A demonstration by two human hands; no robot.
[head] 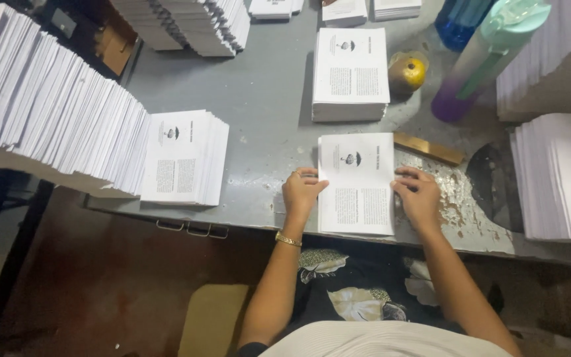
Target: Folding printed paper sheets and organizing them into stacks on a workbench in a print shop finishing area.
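Observation:
A white printed sheet, folded like a booklet section, lies flat on the grey table near its front edge. My left hand presses on the sheet's left edge with fingers spread; a gold bracelet circles that wrist. My right hand rests flat on the sheet's right edge. Neither hand grips anything. Just behind the sheet sits a neat stack of identical printed sheets.
Another stack of sheets lies at the left beside a long slanted pile. More piles stand at the back and right. A wooden stick, a yellow round object and two bottles lie right of centre.

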